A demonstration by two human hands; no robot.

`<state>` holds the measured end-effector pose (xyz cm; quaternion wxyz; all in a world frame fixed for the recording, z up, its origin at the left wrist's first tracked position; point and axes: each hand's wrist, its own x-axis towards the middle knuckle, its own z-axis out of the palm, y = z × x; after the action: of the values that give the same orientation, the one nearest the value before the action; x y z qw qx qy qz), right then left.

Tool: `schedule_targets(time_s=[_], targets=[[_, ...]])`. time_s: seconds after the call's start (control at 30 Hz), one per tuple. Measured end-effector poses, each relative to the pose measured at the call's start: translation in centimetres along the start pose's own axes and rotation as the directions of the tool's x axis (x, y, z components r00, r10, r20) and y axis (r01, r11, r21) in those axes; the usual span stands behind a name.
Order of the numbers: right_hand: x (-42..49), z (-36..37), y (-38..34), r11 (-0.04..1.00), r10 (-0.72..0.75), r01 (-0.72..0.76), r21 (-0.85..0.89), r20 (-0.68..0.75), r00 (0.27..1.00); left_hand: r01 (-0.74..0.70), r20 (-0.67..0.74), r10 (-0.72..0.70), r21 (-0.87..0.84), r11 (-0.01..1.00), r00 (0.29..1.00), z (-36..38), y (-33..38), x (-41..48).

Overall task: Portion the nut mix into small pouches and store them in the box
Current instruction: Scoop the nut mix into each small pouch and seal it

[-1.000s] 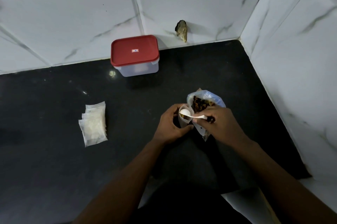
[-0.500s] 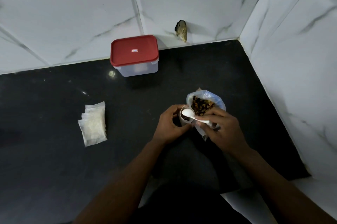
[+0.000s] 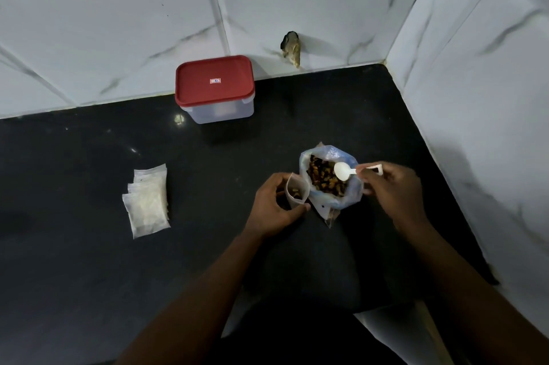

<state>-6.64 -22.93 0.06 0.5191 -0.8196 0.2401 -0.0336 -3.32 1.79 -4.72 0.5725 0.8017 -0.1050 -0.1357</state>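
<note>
My left hand (image 3: 274, 205) grips a small clear pouch (image 3: 297, 190), held upright with its mouth open and a few nuts inside. Just to its right stands an open plastic bag of nut mix (image 3: 329, 180). My right hand (image 3: 392, 189) pinches the handle of a white plastic spoon (image 3: 344, 171), whose empty bowl hovers over the bag's mouth. A pile of several empty pouches (image 3: 147, 201) lies on the counter to the left. The clear box with a red lid (image 3: 215, 88) stands shut against the back wall.
The black counter (image 3: 89, 260) meets white marble-look tiled walls at the back and the right, forming a corner. A small dark object (image 3: 291, 48) sticks out of the back wall above the counter. The counter's front edge runs near my body.
My right hand has carried the spoon from over the small pouch rightward to above the nut bag. My left hand keeps the pouch in the same place.
</note>
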Motion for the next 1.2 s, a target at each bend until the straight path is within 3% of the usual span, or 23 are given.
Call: schedule_targets(time_s=[0.07,0.17,0.27,0.33,0.4,0.53,0.7,0.87,0.93,1.2], targets=[[0.5,-0.3,-0.2,0.952,-0.194,0.206,-0.225,0.075,0.978,-0.01,0.019,0.01,0.018,1.0,1.0,0.0,-0.1,-0.1],[1.0,0.4,-0.5,0.853,-0.358,0.393,-0.343,0.161,0.92,-0.01,0.032,0.009,0.03,0.999,0.999,-0.1,-0.2,-0.2],[0.9,1.4,-0.5,0.755,-0.404,0.468,-0.459,0.237,0.884,-0.016,0.052,0.014,0.032,0.999,0.999,-0.2,-0.1,-0.2],[0.5,1.8,-0.5,0.762,-0.369,0.451,-0.465,0.26,0.892,-0.02,0.084,0.016,0.044,0.999,0.996,-0.3,-0.1,-0.2],[0.3,2.2,-0.8,0.823,-0.299,0.372,-0.429,0.23,0.926,-0.013,0.121,0.007,0.049,0.999,0.993,-0.3,0.0,-0.2],[1.1,2.1,-1.2,0.972,0.056,-0.021,-0.234,0.144,0.988,-0.003,0.155,-0.006,0.058,0.998,0.988,-0.2,-0.1,-0.2],[1.3,2.5,-1.4,0.969,0.249,-0.248,-0.022,0.133,0.959,0.006,0.166,-0.016,0.06,0.998,0.986,-0.3,-0.2,-0.2],[1.6,2.6,-1.7,0.851,0.462,-0.488,0.195,0.162,0.872,-0.01,0.168,0.0,0.056,0.998,0.986,-0.4,-0.2,0.0],[1.5,2.7,-1.8,0.82,0.506,-0.539,0.194,0.193,0.84,-0.015,0.168,0.005,0.06,0.998,0.986,-0.4,-0.2,0.0],[1.1,2.8,-2.0,0.772,0.486,-0.554,0.312,0.273,0.83,-0.022,0.175,0.013,0.052,0.998,0.984,-0.7,-0.1,-0.1]])
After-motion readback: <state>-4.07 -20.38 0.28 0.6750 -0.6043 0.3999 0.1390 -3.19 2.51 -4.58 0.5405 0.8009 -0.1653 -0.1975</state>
